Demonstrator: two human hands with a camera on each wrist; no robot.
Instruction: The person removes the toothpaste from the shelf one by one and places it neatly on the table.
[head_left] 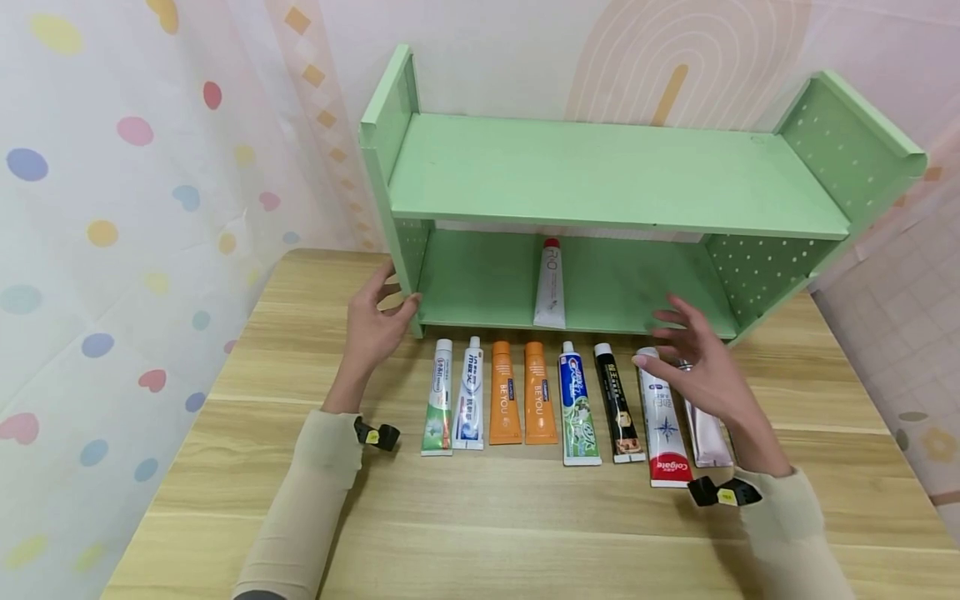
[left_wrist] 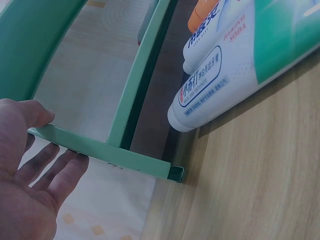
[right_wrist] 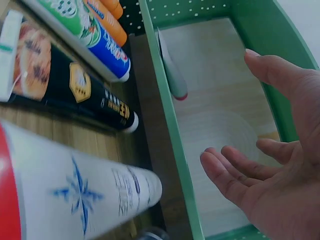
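Observation:
At the green shelf's (head_left: pixel 525 171) lower left side, my left hand (head_left: pixel 378 321) pinches the edge of the side panel (left_wrist: pixel 105 152), thumb on one face and fingers on the other. My right hand (head_left: pixel 705 367), fingers spread and holding nothing, hovers over the cap end of a white and red Colgate toothpaste tube (head_left: pixel 663 433). Partly hidden beneath that hand lies a pale pinkish tube (head_left: pixel 708 437). A white tube with a red cap (head_left: pixel 551 283) lies on the lower board, left of my right hand.
Along the shelf's front, a row of tubes lies on the wooden table (head_left: pixel 495 533): a green and white one (head_left: pixel 438 400), a white and blue one (head_left: pixel 470 400), two orange ones (head_left: pixel 505 396), a blue and green one (head_left: pixel 577 408) and a black one (head_left: pixel 618 404). A patterned curtain (head_left: pixel 135 217) hangs behind.

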